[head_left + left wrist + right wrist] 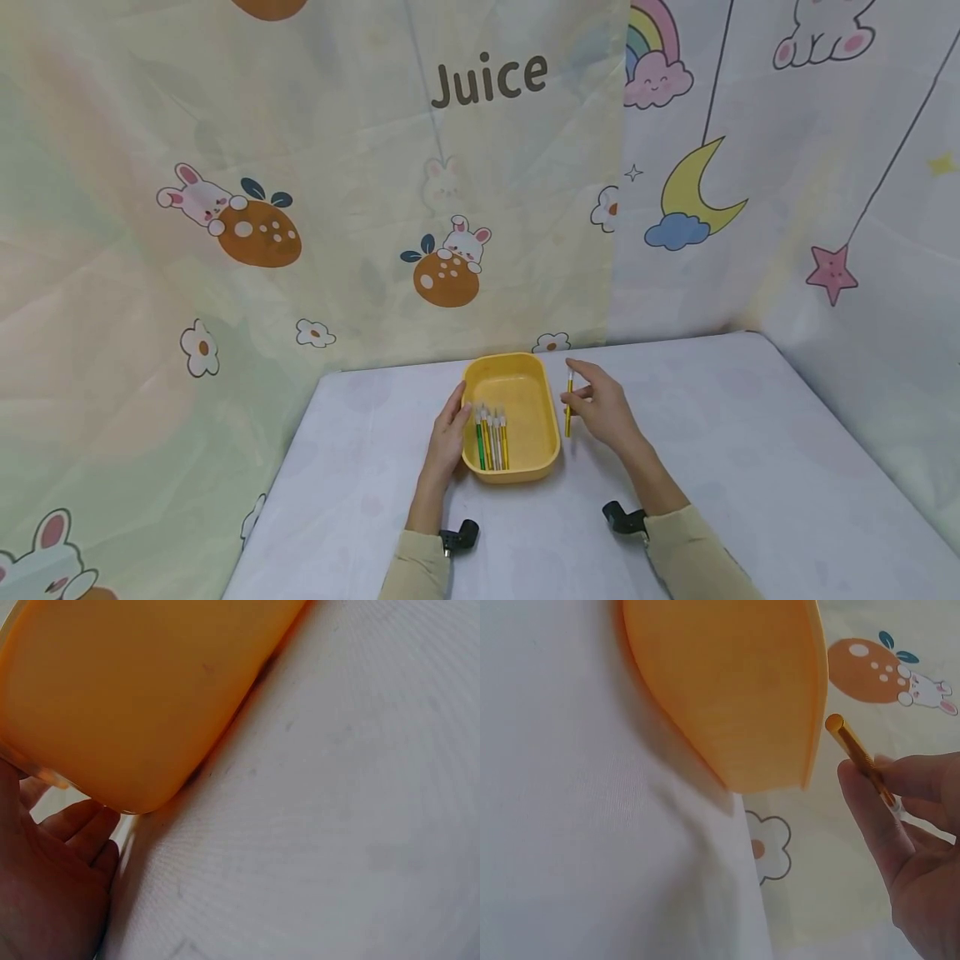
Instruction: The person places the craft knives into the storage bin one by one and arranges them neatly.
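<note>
A yellow plastic tray (523, 450) stands on the table. My left hand (447, 435) holds its left side, thumb over the rim and fingers along the outer wall; the left wrist view shows the fingers (91, 825) by the tray's wall. Several slim sticks (491, 442), one green and others yellow or pale with light tips, lie side by side in the tray's near left part. To the right of the tray, my right hand (606, 410) pinches a slim gold stick (855, 750) with a clear, pale end, its gold end pointing down toward the table.
The white-covered table (720, 467) extends on both sides of the tray. Patterned fabric (360, 208) with printed rabbits hangs behind and beside the table. A black wrist camera (460, 536) sits at the left cuff, and another black camera (624, 518) at the right cuff.
</note>
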